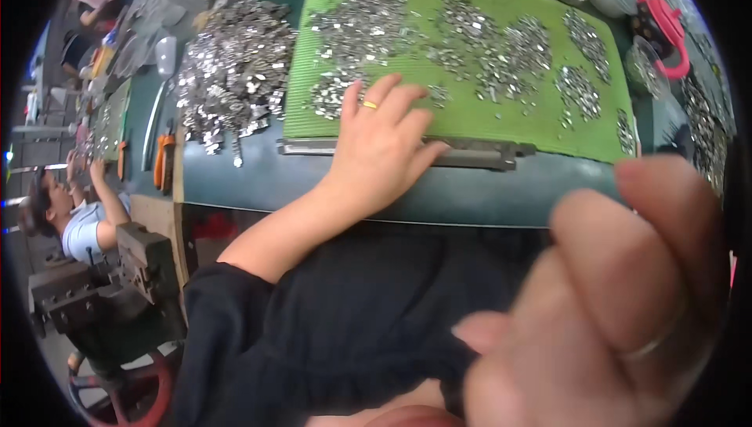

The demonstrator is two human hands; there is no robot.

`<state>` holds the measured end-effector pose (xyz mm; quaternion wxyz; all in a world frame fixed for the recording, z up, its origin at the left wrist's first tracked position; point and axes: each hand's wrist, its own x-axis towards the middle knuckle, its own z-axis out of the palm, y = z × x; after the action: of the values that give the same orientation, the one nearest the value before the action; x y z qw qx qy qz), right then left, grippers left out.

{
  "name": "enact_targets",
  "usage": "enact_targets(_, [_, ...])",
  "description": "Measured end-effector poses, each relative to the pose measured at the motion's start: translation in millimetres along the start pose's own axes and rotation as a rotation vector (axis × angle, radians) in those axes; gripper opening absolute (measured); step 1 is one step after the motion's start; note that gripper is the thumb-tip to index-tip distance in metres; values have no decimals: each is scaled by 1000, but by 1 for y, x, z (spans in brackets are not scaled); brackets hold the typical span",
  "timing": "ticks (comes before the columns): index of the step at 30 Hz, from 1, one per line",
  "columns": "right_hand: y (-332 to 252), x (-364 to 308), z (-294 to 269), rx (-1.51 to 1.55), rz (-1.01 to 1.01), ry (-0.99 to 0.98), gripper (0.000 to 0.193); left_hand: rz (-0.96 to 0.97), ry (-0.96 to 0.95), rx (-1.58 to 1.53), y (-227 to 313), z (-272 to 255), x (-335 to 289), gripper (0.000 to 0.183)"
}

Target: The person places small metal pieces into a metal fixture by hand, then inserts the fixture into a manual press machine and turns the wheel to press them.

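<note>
My left hand (384,133), with a gold ring, lies palm down on the ribbed green mat (462,117). Its fingers are apart, the tips at the edge of a small pile of shiny metal pieces (333,94). Beneath the wrist and thumb runs a long grey metal bar (478,154) along the mat's near edge. My right hand (611,294) is raised close to the camera, large and blurred at the lower right. Its fingers are curled in; whatever may be between them is hidden.
A big heap of metal pieces (235,66) sits left of the mat. Orange-handled pliers (164,162) and a metal scoop (160,74) lie farther left. At the right stands a container with a pink handle (666,31). A machine with a red handwheel (160,388) and another person (82,219) are at left.
</note>
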<state>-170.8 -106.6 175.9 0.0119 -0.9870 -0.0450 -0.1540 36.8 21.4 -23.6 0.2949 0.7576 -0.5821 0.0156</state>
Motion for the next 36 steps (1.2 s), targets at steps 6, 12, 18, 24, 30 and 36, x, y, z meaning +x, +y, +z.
enact_targets(6, [-14, -13, -16, -151, -174, 192, 20, 256, 35, 249, 9, -19, -6, 21])
enact_targets(12, [-14, -19, -19, -352, -231, 285, 21, 250, 69, 166, 14, -18, -6, 18])
enact_targets(18, [-2, -38, 26, -49, 56, 212, 19, 188, 55, -25, 21, -20, 3, 15])
enact_targets(24, [46, -70, 160, 237, 383, 203, 38, 1, 75, -552, 13, -55, 27, 13])
enact_targets(30, [31, -45, 176, 293, 317, 267, 47, -97, 512, 228, -79, -147, 43, 22])
enact_targets(36, [27, -48, 185, 345, 357, 241, 39, -106, 169, 369, -71, -106, -4, 32])
